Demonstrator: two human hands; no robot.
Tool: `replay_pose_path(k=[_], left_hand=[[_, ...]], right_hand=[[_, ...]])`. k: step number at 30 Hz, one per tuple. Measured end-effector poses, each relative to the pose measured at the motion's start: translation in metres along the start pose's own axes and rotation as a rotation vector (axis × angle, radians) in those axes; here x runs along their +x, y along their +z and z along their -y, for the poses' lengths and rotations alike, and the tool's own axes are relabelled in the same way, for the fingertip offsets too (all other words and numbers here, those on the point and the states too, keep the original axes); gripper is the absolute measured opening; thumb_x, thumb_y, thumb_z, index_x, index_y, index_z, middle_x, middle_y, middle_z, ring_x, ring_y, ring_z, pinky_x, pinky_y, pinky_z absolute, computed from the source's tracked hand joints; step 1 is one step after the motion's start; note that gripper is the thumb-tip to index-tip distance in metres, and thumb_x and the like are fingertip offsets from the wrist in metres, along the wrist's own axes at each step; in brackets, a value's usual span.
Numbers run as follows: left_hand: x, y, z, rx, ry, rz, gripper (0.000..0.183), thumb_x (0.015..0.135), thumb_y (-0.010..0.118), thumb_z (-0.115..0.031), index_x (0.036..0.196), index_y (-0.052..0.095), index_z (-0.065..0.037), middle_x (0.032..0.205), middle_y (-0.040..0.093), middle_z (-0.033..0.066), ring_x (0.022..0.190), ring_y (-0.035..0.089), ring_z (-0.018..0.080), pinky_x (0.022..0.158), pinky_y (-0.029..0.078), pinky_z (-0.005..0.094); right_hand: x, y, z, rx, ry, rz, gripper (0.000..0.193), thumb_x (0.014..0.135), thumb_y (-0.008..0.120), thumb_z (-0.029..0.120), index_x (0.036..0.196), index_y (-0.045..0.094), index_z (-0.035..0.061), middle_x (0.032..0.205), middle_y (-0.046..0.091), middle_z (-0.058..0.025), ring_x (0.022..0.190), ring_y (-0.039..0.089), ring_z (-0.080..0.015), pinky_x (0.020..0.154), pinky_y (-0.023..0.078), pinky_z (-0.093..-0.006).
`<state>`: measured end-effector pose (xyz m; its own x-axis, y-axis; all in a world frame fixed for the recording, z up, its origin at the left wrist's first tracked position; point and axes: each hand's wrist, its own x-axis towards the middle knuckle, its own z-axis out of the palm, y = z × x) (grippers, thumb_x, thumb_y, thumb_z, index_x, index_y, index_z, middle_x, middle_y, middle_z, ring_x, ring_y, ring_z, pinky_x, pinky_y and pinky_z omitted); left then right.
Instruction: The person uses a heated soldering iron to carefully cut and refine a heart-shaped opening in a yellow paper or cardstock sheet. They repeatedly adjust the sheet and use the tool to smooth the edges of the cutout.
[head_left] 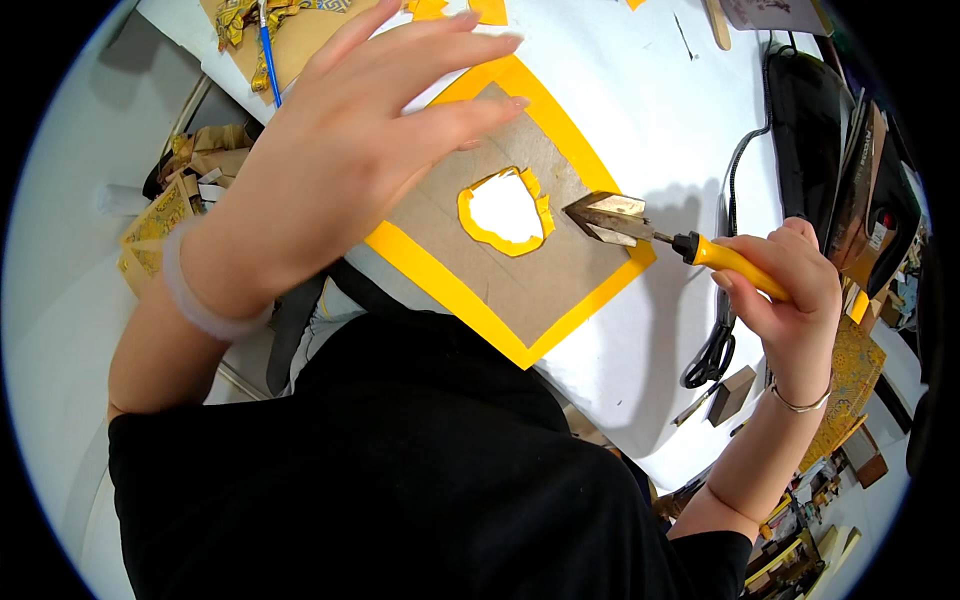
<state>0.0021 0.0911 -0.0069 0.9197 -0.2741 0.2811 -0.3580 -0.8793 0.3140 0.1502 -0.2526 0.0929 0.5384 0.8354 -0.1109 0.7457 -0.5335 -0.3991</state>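
Left hand (345, 150) spread flat, fingers splayed, palm down on brown cardboard square (500, 280) with yellow border, grip wide, holding nothing. Card lies on white desk (640, 120), shield-shaped hole (503, 210) at centre. Right hand (790, 290) curled, grip closed round yellow handle of heated iron tool (640, 230); metal tip rests on card just right of hole. Black scissors (712, 350) near right hand.

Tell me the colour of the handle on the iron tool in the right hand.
Yellow, with a black collar; the handle shows best in the head view, held by the right hand.
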Motion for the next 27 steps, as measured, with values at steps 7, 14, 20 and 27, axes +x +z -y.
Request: replay_pose_path(k=[7,14,20,27], left_hand=[[0.01,-0.002,-0.011,-0.382,-0.017,0.047,0.018,0.094,0.077,-0.007,0.112,0.078,-0.006,0.117,0.071,0.0064,0.109,0.065,0.028,0.1,0.047,0.0401],[0.047,0.0,-0.007,-0.379,0.076,0.243,0.008,0.097,0.076,-0.014,0.099,0.075,-0.006,0.102,0.069,0.0066,0.099,0.065,0.0268,0.099,0.047,0.0408],[0.058,0.0,-0.004,-0.281,0.164,0.308,0.011,0.094,0.08,-0.013,0.096,0.072,-0.005,0.103,0.069,0.0068,0.097,0.066,0.0265,0.099,0.049,0.0391],[0.089,-0.029,0.001,-0.415,0.25,0.686,0.022,0.11,0.063,-0.021,0.108,0.074,-0.003,0.109,0.067,0.0107,0.111,0.061,0.0269,0.106,0.044,0.0404]], right_hand=[[-0.006,0.011,0.004,0.057,-0.008,-0.061,0.025,0.081,0.095,0.018,0.099,0.083,0.0042,0.074,0.067,-0.0025,0.065,0.052,-0.0148,0.078,0.04,-0.035],[-0.016,0.017,0.01,0.036,0.019,-0.105,0.025,0.081,0.095,0.017,0.1,0.083,0.0049,0.073,0.065,-0.0021,0.065,0.05,-0.015,0.077,0.04,-0.0348],[-0.023,0.018,0.012,0.024,0.025,-0.123,0.026,0.08,0.096,0.016,0.101,0.083,0.0049,0.073,0.065,-0.002,0.065,0.05,-0.0153,0.077,0.04,-0.0346],[-0.021,0.022,0.021,0.031,0.011,-0.117,0.027,0.079,0.096,0.014,0.101,0.083,0.0039,0.077,0.071,-0.0033,0.067,0.055,-0.0151,0.076,0.041,-0.0342]])
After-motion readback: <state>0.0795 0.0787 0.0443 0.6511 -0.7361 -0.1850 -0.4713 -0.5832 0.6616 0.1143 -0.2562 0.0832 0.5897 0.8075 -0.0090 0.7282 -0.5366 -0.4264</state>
